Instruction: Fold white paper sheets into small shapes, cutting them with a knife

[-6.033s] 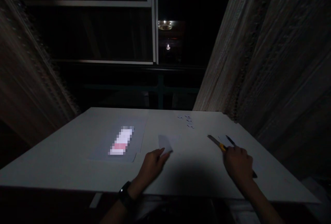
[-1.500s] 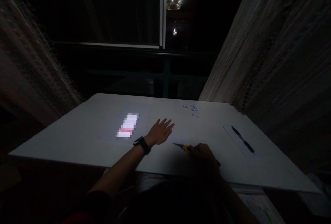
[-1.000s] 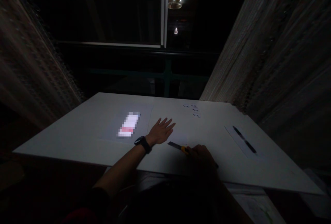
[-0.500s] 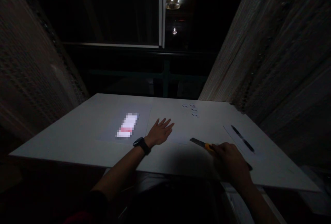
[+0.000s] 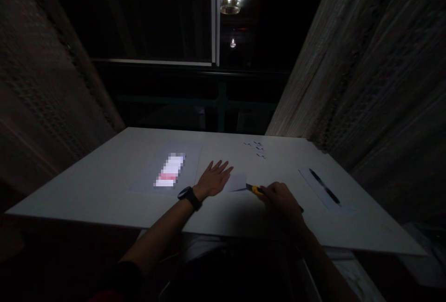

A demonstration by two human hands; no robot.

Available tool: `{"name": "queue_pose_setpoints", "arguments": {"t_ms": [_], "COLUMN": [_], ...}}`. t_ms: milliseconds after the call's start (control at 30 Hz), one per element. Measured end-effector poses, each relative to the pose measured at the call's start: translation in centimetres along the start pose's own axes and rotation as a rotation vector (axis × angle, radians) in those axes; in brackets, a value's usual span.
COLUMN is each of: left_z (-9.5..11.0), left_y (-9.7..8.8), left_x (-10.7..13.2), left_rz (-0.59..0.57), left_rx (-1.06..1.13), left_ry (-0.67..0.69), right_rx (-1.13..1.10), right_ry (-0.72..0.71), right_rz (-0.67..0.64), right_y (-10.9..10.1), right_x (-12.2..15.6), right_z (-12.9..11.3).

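Paper slip (image 5: 238, 182), inward from the front edge of the surface (image 5: 87, 186): our left hand (image 5: 213, 181), fingers spread, lies at its left end, presumably steadying it; our right hand (image 5: 280, 197) clamps its fingers around the cutter (image 5: 258, 190), blade at the slip's right side.

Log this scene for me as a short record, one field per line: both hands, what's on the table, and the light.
Left hand: fingers spread, overlapping the left side of a small paper
Right hand: holding a yellow cutter, its blade at the paper's right edge
Table left: bright pixelated screen on a larger sheet
Table far side: small pieces with dark marks
Table right: black pen on another paper
Light: dim
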State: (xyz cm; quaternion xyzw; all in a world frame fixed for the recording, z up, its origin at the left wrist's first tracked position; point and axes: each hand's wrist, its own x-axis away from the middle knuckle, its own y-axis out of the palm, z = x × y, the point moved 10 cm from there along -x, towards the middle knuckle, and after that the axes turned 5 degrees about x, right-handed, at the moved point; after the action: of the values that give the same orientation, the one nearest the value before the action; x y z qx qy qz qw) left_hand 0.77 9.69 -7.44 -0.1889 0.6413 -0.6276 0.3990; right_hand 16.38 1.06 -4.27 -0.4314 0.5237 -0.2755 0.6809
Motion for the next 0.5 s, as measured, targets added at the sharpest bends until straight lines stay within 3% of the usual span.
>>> {"name": "queue_pose_setpoints", "arguments": {"t_ms": [233,500], "left_z": [0.0,0.0], "left_y": [0.5,-0.1], "left_x": [0.0,0.1], "left_rz": [-0.050,0.018], "left_rx": [-0.041,-0.008], "left_ry": [0.034,0.002], "right_rx": [0.035,0.196], "right_ry": [-0.034,0.122], "right_rz": [0.042,-0.027], "right_y": [1.6,1.1], "right_x": [-0.2,0.8], "right_z": [-2.4,-1.5]}}
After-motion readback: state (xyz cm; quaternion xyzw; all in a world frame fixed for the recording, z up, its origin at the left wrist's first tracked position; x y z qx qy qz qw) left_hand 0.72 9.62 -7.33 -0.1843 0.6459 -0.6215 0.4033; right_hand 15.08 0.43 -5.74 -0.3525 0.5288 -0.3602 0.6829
